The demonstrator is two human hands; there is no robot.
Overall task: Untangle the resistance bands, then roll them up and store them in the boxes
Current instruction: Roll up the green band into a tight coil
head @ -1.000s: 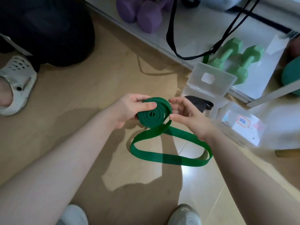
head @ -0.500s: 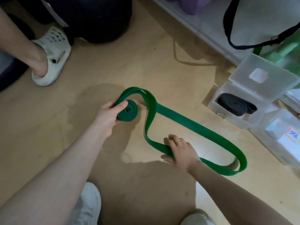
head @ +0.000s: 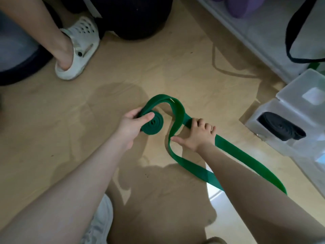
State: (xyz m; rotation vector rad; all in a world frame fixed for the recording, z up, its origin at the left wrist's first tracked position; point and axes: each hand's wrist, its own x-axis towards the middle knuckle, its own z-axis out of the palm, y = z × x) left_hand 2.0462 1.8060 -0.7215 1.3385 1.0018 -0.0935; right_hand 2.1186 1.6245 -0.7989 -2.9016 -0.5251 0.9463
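Wooden floor [head: 52,120]: left hand [head: 131,126] grips rolled end of green band [head: 177,117]; right hand [head: 198,133] presses band's loose length, fingers curled over it.

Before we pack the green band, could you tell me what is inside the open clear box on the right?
The open clear box holds a rolled black band, lying on its side. The band covers the bottom beneath it, so nothing else can be seen there.
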